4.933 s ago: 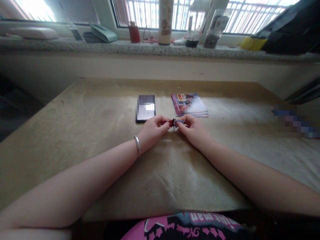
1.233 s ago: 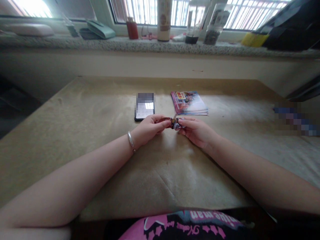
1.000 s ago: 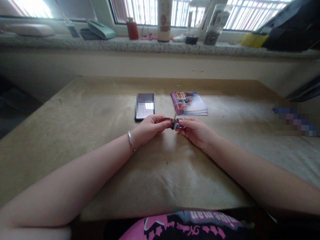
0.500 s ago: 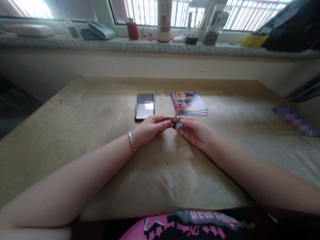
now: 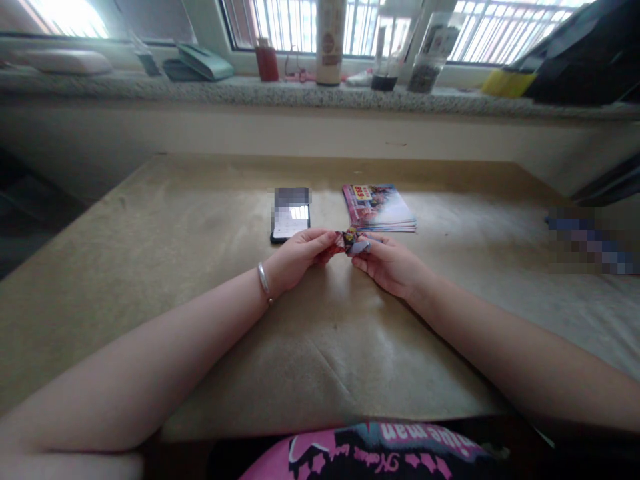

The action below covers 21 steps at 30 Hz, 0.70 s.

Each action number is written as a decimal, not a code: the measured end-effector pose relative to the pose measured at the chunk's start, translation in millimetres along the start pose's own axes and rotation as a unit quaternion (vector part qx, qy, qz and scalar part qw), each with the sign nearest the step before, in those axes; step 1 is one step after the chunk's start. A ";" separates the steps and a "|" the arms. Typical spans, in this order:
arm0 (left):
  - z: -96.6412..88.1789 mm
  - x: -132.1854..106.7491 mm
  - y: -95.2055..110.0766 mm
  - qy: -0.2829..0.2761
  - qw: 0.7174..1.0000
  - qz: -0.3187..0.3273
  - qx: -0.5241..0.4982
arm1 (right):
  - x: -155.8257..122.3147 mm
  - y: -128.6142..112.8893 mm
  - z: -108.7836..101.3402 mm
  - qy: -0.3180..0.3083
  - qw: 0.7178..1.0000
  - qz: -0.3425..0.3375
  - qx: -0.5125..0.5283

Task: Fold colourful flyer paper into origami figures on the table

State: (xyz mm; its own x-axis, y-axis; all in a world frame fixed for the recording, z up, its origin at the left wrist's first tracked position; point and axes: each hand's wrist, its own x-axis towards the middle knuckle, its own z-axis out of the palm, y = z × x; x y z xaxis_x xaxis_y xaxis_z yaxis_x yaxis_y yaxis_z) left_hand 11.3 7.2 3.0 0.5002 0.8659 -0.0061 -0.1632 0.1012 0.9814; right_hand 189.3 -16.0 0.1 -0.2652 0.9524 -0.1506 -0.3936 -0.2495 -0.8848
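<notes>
Between my two hands is a small folded piece of colourful paper [image 5: 352, 241], red and bluish, held just above the brown table [image 5: 175, 267]. My left hand [image 5: 299, 257], with a silver bracelet at the wrist, pinches its left end. My right hand [image 5: 390, 264] pinches its right end, fingers curled. Just behind the hands lie a dark phone [image 5: 291, 215] with a lit screen and a stack of colourful printed sheets [image 5: 377, 208].
A stone windowsill [image 5: 300, 95] behind the table carries a red cup [image 5: 267, 64], a tall bottle [image 5: 329, 41], jars, a green case [image 5: 205, 62] and a yellow object [image 5: 506, 85]. A blurred item lies at the table's right edge [image 5: 590, 240].
Both hands stay together at the same spot on the table. The folded paper has been turned and worked a little between the fingertips; its shape looks more compact now.
</notes>
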 end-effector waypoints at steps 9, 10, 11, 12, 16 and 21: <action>-0.1 -0.3 1.0 0.003 1.000 -0.003 -0.016 | -0.7 0.0 1.1 -0.026 1.000 -0.011 0.010; 0.3 -0.6 1.2 0.004 1.000 -0.006 -0.014 | -0.9 0.2 1.7 -0.027 1.000 -0.014 0.007; 0.7 -0.9 1.5 0.004 1.000 -0.008 -0.010 | -0.9 0.4 2.3 -0.028 0.999 -0.016 0.005; 1.0 -1.1 1.6 0.004 1.000 -0.008 -0.007 | -1.0 0.5 2.9 -0.028 0.999 -0.017 0.003; 1.8 -1.7 2.1 0.004 1.000 -0.003 0.006 | -0.5 0.8 4.3 -0.023 0.999 -0.022 0.005; 2.9 -1.6 2.3 0.003 1.000 -0.002 -0.001 | 0.0 1.1 4.6 -0.024 0.999 -0.022 0.021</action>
State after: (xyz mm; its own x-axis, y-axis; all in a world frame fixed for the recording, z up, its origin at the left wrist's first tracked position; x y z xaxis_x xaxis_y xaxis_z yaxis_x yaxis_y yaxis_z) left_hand 12.6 4.6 5.9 0.4952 0.8687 -0.0120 -0.1627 0.1063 0.9809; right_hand 184.8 -17.1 1.1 -0.2878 0.9534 -0.0907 -0.4417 -0.2162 -0.8707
